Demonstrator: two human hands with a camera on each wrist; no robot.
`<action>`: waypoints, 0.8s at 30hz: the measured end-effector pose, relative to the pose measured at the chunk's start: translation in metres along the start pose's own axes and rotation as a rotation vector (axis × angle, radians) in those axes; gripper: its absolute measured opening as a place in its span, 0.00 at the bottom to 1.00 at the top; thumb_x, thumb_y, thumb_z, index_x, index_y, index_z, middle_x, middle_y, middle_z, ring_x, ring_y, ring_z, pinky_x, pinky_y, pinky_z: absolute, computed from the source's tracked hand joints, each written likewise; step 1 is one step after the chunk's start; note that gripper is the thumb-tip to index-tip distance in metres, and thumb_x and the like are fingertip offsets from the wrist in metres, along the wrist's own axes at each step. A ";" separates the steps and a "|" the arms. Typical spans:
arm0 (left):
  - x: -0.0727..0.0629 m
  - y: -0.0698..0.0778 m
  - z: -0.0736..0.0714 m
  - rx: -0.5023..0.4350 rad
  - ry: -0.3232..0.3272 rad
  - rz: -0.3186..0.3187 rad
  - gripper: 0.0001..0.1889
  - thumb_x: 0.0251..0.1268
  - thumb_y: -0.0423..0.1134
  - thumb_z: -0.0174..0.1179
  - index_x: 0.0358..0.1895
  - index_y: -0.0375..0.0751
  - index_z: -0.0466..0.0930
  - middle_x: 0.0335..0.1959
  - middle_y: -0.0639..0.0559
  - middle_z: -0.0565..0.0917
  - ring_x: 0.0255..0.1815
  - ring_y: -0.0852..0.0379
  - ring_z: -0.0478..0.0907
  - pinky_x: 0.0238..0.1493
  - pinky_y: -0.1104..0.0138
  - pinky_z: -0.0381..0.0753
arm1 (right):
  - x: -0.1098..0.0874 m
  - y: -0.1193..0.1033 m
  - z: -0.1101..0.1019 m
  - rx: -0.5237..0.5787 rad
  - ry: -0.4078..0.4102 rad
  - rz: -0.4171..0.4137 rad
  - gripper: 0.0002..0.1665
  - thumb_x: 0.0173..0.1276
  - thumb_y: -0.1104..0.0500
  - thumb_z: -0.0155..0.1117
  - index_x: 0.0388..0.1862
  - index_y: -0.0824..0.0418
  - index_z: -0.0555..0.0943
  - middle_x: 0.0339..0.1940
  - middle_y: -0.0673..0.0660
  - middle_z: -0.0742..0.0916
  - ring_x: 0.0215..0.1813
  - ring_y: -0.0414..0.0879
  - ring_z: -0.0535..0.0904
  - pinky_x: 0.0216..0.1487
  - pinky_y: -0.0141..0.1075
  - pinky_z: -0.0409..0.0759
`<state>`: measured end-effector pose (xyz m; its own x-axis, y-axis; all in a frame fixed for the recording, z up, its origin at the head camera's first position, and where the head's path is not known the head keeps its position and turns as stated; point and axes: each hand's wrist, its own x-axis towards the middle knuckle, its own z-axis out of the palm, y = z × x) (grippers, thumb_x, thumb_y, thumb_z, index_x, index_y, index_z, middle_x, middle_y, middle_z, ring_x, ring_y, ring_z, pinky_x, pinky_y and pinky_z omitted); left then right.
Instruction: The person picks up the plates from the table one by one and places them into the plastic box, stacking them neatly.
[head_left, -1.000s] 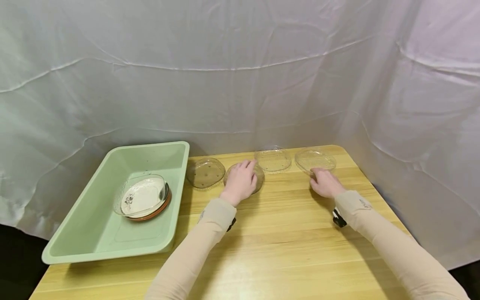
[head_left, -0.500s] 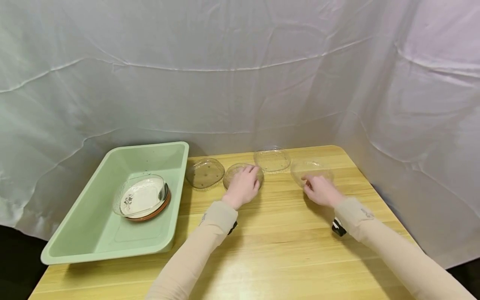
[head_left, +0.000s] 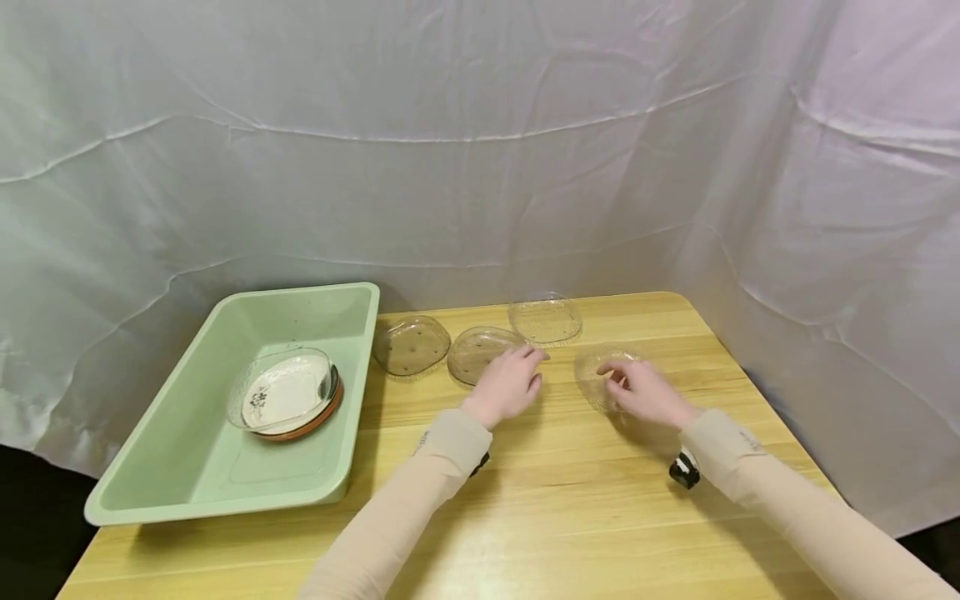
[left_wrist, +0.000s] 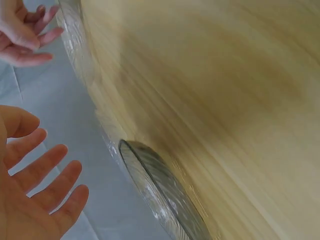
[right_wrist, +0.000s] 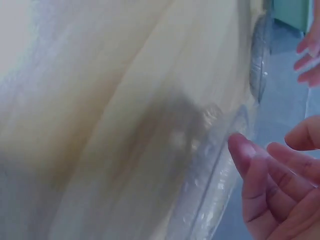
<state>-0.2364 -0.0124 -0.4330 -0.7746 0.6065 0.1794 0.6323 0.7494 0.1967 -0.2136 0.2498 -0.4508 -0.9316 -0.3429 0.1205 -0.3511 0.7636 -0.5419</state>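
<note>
My left hand (head_left: 506, 387) hovers beside the near right edge of a smoky glass dish (head_left: 472, 354), its fingers spread and holding nothing. In the left wrist view that hand (left_wrist: 37, 175) is apart from the smoky dish (left_wrist: 160, 190). My right hand (head_left: 645, 392) is over a clear glass dish (head_left: 588, 375) on the right of the table. In the right wrist view the right hand's (right_wrist: 280, 185) loosely bent fingers are at the rim of the clear dish (right_wrist: 205, 190), with no pinch on it to be seen. Whether a fingertip touches the rim I cannot tell.
A second smoky dish (head_left: 411, 346) and another clear dish (head_left: 546, 319) lie along the table's back. A green tub (head_left: 352, 400) stands on the left, with a glass dish (head_left: 238, 400), a white plate and a spoon (head_left: 332, 379) inside. Grey curtain (head_left: 450, 192) hangs behind.
The right hand has drawn the clear dish toward me from the table's back right. The left hand has come off the smoky dish and moved right.
</note>
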 end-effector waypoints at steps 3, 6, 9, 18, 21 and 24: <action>0.001 0.005 0.002 0.024 -0.014 0.017 0.20 0.77 0.40 0.50 0.68 0.44 0.74 0.67 0.50 0.79 0.70 0.50 0.75 0.77 0.58 0.69 | 0.001 0.005 -0.010 0.002 0.051 0.018 0.18 0.72 0.67 0.53 0.57 0.74 0.78 0.36 0.64 0.88 0.33 0.44 0.83 0.36 0.34 0.85; 0.001 0.009 0.002 0.030 -0.028 0.025 0.19 0.77 0.40 0.51 0.67 0.45 0.75 0.67 0.50 0.79 0.70 0.50 0.76 0.76 0.58 0.70 | 0.003 0.014 -0.021 -0.028 0.111 0.050 0.20 0.71 0.67 0.52 0.58 0.75 0.77 0.40 0.68 0.88 0.39 0.53 0.85 0.44 0.44 0.87; 0.001 0.012 0.003 0.022 -0.037 0.029 0.19 0.77 0.39 0.51 0.67 0.45 0.75 0.67 0.51 0.79 0.69 0.50 0.76 0.78 0.57 0.67 | 0.004 0.025 -0.031 -0.049 0.145 0.096 0.22 0.70 0.66 0.53 0.60 0.76 0.75 0.44 0.72 0.87 0.44 0.61 0.85 0.49 0.54 0.86; 0.001 0.017 0.007 0.028 -0.043 0.057 0.19 0.77 0.39 0.52 0.67 0.45 0.75 0.65 0.51 0.80 0.67 0.51 0.78 0.77 0.57 0.69 | 0.006 0.054 -0.038 -0.136 0.102 0.173 0.29 0.71 0.59 0.58 0.65 0.76 0.70 0.52 0.80 0.81 0.49 0.70 0.82 0.51 0.62 0.81; 0.001 0.018 0.010 0.036 -0.045 0.069 0.19 0.77 0.39 0.52 0.67 0.45 0.75 0.65 0.50 0.80 0.66 0.51 0.78 0.74 0.59 0.73 | 0.008 0.059 -0.036 -0.133 0.053 0.208 0.32 0.73 0.55 0.56 0.67 0.76 0.68 0.52 0.79 0.81 0.50 0.70 0.81 0.51 0.62 0.81; 0.001 0.019 0.012 0.044 -0.040 0.078 0.19 0.77 0.39 0.52 0.67 0.45 0.75 0.64 0.50 0.80 0.65 0.52 0.79 0.72 0.60 0.75 | 0.011 0.062 -0.035 -0.114 0.007 0.247 0.34 0.74 0.52 0.56 0.69 0.76 0.66 0.51 0.76 0.83 0.50 0.68 0.82 0.53 0.62 0.80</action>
<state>-0.2259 0.0056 -0.4404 -0.7237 0.6727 0.1539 0.6899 0.7100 0.1413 -0.2490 0.3124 -0.4543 -0.9908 -0.1354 0.0027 -0.1215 0.8806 -0.4581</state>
